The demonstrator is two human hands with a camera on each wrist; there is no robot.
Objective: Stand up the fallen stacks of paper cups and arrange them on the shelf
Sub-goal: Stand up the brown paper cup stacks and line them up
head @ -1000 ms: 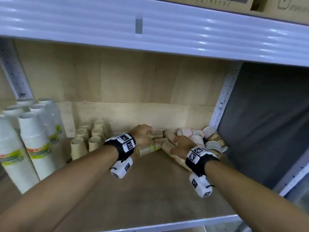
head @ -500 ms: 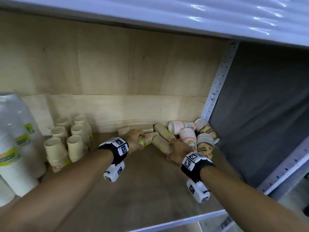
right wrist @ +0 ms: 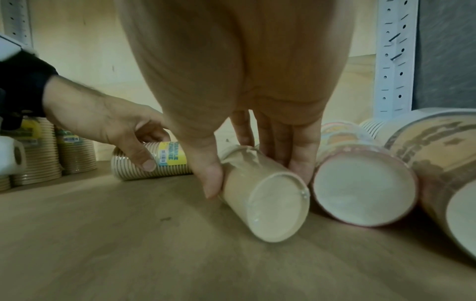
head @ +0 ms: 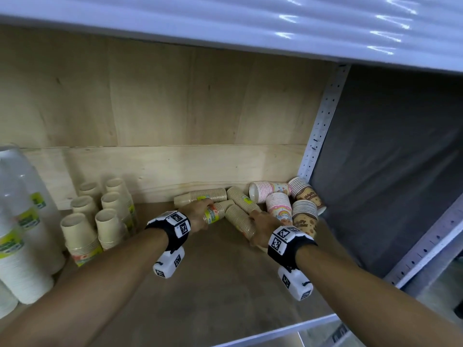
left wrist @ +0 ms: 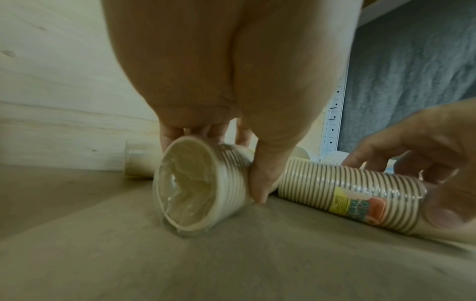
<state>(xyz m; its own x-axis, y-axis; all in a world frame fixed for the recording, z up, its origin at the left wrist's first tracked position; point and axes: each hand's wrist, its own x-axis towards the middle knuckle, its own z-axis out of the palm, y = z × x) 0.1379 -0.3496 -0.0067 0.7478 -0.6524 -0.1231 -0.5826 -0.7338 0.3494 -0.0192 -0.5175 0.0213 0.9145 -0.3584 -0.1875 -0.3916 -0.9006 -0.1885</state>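
Observation:
Several fallen cup stacks lie at the shelf's back right corner. My left hand point(head: 203, 212) grips a lying beige stack with a yellow-green label point(head: 216, 213); its plastic-wrapped mouth point(left wrist: 190, 187) faces the left wrist camera, thumb on one side and fingers on the other. My right hand point(head: 258, 227) grips a second lying beige stack point(head: 239, 217), whose base point(right wrist: 270, 205) points at the right wrist camera. Two more beige stacks point(head: 204, 195) lie behind. Pink stacks point(head: 278, 209) and brown stacks point(head: 304, 212) lie to the right.
Upright beige stacks point(head: 80, 234) stand at the left, with tall white stacks point(head: 17, 221) beyond them. A perforated white post point(head: 318, 131) and a grey cloth wall point(head: 390, 159) close the right side. A white shelf lip point(head: 275, 331) runs along the front.
The head view has moved closer and tilted down. Both hands stay on the same two beige stacks, which have shifted slightly towards me and still lie flat.

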